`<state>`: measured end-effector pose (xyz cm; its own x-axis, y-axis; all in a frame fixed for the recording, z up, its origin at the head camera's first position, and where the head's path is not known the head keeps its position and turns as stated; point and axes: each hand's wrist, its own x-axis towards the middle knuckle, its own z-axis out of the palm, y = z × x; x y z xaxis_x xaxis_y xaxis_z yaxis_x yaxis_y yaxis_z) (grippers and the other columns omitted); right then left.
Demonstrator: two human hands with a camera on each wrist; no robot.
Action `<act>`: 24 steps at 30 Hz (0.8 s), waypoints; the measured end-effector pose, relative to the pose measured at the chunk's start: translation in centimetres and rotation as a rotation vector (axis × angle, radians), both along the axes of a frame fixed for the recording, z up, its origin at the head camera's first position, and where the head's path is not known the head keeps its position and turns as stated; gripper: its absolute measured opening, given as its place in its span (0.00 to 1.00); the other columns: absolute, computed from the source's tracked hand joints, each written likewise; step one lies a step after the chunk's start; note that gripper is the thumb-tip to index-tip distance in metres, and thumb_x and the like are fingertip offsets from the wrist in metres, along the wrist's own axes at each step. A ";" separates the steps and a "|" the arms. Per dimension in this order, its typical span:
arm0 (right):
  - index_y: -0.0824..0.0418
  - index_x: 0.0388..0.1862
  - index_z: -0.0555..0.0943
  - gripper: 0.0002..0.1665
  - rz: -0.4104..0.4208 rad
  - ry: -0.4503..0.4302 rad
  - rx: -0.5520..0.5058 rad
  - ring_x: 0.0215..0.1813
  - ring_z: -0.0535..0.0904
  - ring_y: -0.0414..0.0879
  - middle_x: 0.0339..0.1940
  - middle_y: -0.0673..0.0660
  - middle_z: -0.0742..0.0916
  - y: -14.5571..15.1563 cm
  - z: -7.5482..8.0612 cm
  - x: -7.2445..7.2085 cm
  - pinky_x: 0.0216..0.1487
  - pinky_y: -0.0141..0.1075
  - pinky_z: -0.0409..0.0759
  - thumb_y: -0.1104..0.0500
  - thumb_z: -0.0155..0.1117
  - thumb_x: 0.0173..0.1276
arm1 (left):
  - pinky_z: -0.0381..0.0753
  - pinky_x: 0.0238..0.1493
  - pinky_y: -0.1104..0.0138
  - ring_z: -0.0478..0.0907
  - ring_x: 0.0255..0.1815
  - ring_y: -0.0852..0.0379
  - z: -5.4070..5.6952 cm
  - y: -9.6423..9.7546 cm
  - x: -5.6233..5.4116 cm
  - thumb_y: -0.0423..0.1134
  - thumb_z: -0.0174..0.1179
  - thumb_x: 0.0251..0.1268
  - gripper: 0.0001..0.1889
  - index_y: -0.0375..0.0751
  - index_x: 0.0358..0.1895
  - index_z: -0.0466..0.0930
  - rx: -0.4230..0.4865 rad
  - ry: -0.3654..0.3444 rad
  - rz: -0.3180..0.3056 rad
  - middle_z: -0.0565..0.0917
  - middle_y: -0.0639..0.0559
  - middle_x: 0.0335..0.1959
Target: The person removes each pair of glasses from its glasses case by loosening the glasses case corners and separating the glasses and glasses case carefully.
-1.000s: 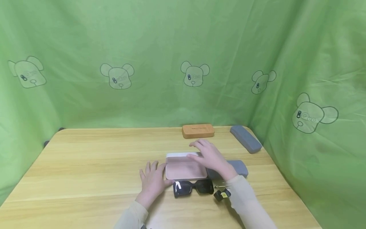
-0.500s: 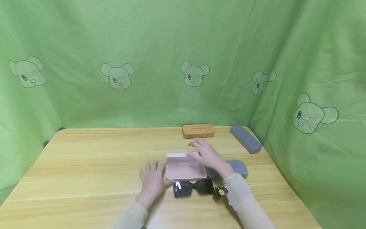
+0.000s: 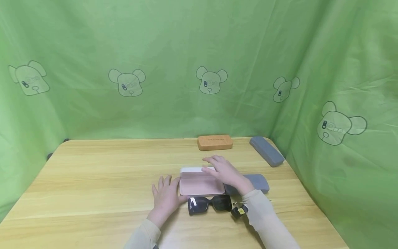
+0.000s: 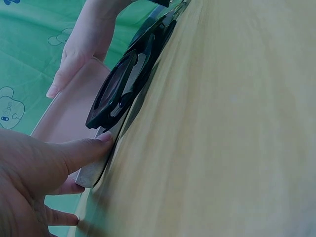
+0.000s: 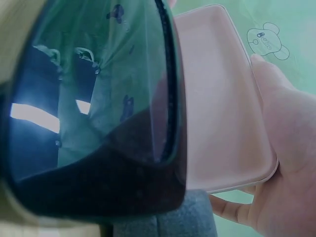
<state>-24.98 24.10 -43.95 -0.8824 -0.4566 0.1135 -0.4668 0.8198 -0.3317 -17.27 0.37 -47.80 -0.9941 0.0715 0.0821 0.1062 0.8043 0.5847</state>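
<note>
An open glasses case (image 3: 202, 186) with a pink lining and a pale rim lies on the table in the head view. At its front left corner my left hand (image 3: 167, 197) steadies it, thumb on the front wall, index finger at the side, the others spread. My right hand (image 3: 228, 173) holds the raised lid (image 5: 222, 98) at its right end, thumb along the edge and some fingers behind. Black sunglasses (image 3: 209, 204) lie just in front of the case, near my left thumb; a dark lens (image 5: 94, 113) covers much of the right wrist view.
A grey case (image 3: 258, 183) sits partly behind my right wrist. Farther back are an orange-brown case (image 3: 215, 143) and a blue-grey case (image 3: 266, 151) by the right edge. Green curtain (image 3: 168, 114) encloses the table (image 3: 93, 180). A small black device (image 3: 238, 211) is at my right cuff.
My right hand has come slightly down and to the left, and the lid's top edge sits a little lower. My left hand and the sunglasses stay put.
</note>
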 end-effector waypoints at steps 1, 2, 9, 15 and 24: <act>0.57 0.68 0.71 0.37 0.000 0.000 -0.001 0.66 0.73 0.60 0.64 0.61 0.79 0.0 0.0 0.0 0.69 0.59 0.68 0.35 0.51 0.71 | 0.41 0.69 0.26 0.54 0.73 0.25 0.0 0.0 0.0 0.57 0.74 0.42 0.42 0.47 0.65 0.73 0.000 -0.001 0.002 0.68 0.33 0.70; 0.57 0.68 0.71 0.37 -0.002 0.000 -0.001 0.66 0.73 0.59 0.64 0.61 0.79 0.0 -0.1 0.1 0.68 0.59 0.69 0.35 0.51 0.71 | 0.41 0.69 0.26 0.54 0.73 0.25 0.0 0.0 0.0 0.57 0.74 0.42 0.42 0.47 0.65 0.73 0.000 -0.001 0.003 0.68 0.33 0.70; 0.58 0.68 0.72 0.37 0.005 0.009 0.001 0.65 0.74 0.60 0.64 0.62 0.79 -0.1 0.0 0.5 0.68 0.59 0.70 0.35 0.50 0.72 | 0.43 0.68 0.26 0.55 0.73 0.25 0.2 0.0 0.1 0.57 0.74 0.42 0.42 0.47 0.65 0.73 -0.002 0.004 0.006 0.69 0.33 0.69; 0.58 0.67 0.73 0.36 -0.001 -0.007 0.004 0.65 0.75 0.60 0.63 0.62 0.81 0.0 -0.1 1.0 0.69 0.58 0.69 0.36 0.50 0.72 | 0.42 0.68 0.26 0.55 0.73 0.25 0.2 0.1 0.2 0.57 0.74 0.42 0.42 0.46 0.64 0.74 -0.002 0.006 0.007 0.69 0.33 0.69; 0.58 0.62 0.78 0.31 0.061 -0.010 0.008 0.59 0.82 0.55 0.55 0.57 0.87 0.1 -0.3 1.6 0.65 0.54 0.75 0.38 0.51 0.73 | 0.41 0.69 0.26 0.54 0.73 0.25 0.3 0.2 0.2 0.56 0.75 0.42 0.42 0.43 0.64 0.73 0.005 -0.011 0.007 0.68 0.33 0.70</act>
